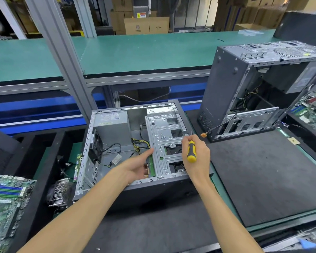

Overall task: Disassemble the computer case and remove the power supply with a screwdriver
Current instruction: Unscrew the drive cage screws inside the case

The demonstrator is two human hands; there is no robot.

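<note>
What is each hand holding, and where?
The right hand grips the screwdriver by its yellow-black handle. The left hand holds nothing.

The computer case point(135, 187) lies on its side with the side panel off — dark outer shell, bare metal inside. The grey boxy power supply point(112, 125) sits in its far left corner, yellow-and-black wires trailing from it. The screwdriver point(191, 151) — yellow-and-black handle — is above the silver drive cage.

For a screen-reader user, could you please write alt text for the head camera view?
A person's right hand holds a yellow-and-black screwdriver over the drive cage of an open computer case lying on its side, while the left hand reaches inside. The power supply sits in its far-left corner; a second open case stands to the right.
</note>
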